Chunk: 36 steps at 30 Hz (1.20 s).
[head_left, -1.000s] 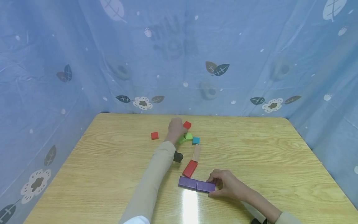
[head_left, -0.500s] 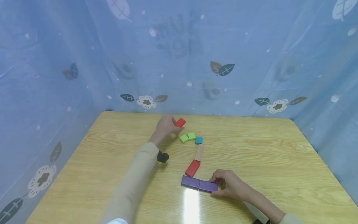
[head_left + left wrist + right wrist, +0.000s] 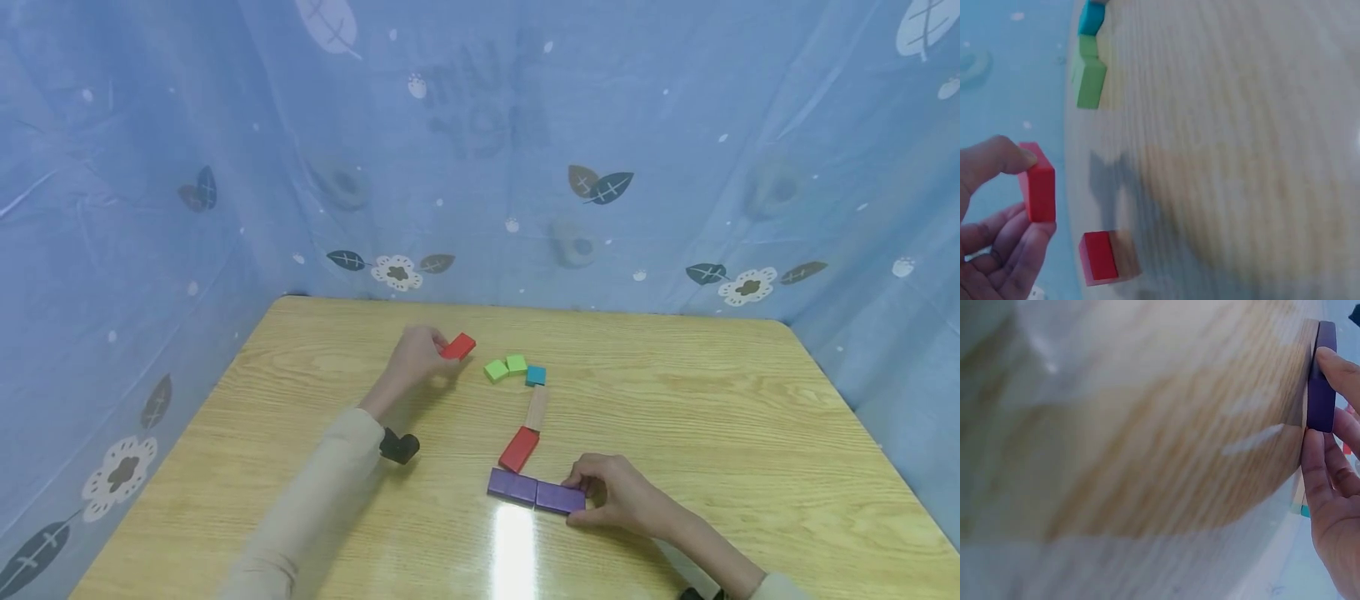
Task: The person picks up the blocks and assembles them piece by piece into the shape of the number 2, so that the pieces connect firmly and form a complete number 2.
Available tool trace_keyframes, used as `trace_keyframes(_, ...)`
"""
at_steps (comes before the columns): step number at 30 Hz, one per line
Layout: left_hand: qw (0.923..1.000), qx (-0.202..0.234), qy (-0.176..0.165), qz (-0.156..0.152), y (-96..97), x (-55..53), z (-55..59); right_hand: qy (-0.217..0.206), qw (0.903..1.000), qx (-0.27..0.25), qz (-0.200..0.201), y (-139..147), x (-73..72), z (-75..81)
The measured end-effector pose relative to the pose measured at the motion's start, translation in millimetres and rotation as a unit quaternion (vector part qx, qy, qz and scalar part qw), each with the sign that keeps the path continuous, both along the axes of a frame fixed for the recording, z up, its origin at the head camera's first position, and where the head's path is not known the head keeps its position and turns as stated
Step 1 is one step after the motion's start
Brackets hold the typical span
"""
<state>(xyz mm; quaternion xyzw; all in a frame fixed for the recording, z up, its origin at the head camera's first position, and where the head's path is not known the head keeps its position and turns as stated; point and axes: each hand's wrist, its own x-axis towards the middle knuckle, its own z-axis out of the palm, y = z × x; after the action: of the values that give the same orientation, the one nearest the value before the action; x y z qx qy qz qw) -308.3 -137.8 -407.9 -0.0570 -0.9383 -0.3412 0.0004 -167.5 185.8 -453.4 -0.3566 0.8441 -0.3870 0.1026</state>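
My left hand point(image 3: 412, 358) pinches a red rectangular block point(image 3: 461, 345) between thumb and fingers. In the left wrist view this red block point(image 3: 1041, 187) shows above the wood, over the shadow cast on the table. A smaller red block point(image 3: 1100, 257) lies below it there, hidden behind the hand in the head view. My right hand point(image 3: 618, 497) grips the right end of a purple block point(image 3: 560, 497), thumb at the near side and fingers at the far side. A second purple block point(image 3: 512, 487) lies end to end with it.
From the purple pair, a curved row runs away across the table point(image 3: 690, 400): a red block point(image 3: 519, 449), a plain wood block point(image 3: 536, 408), a blue block point(image 3: 536, 375) and two light green blocks point(image 3: 496, 371). A blue patterned curtain point(image 3: 480, 167) stands behind the table.
My left hand has drawn back leftward from beside the green blocks, carrying the red block with it. The right hand stays at the purple block. The head view has shifted slightly.
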Motion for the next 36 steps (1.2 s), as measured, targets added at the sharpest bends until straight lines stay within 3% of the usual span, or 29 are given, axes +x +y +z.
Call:
trace_keyframes(4,1.0,-0.001,-0.005,0.001,-4.4,10.9,-2.5,-0.008,1.0,0.004,-0.002,0.5,-0.1,0.3)
trace_keyframes(8,0.9995,-0.007,-0.031,0.004,-4.7,20.8,-8.7,-0.008,0.9999,0.009,-0.004,0.5,0.0,0.0)
trace_keyframes(13,0.9991,-0.02,-0.035,-0.012,-0.6,29.0,-14.5,-0.004,1.0,0.007,-0.003,0.6,-0.3,-1.2)
trace_keyframes(21,0.9983,-0.039,-0.031,-0.032,6.8,32.5,-17.9,0.011,0.9999,-0.004,0.004,0.6,-0.3,-2.1)
trace_keyframes(29,0.997,-0.048,-0.035,-0.049,16.1,31.5,-25.1,0.0,1.0,0.007,-0.002,0.8,0.2,-1.7)
trace_keyframes(36,0.9969,-0.045,-0.048,-0.043,23.2,32.0,-23.6,0.003,1.0,0.002,-0.001,1.1,0.3,-3.5)
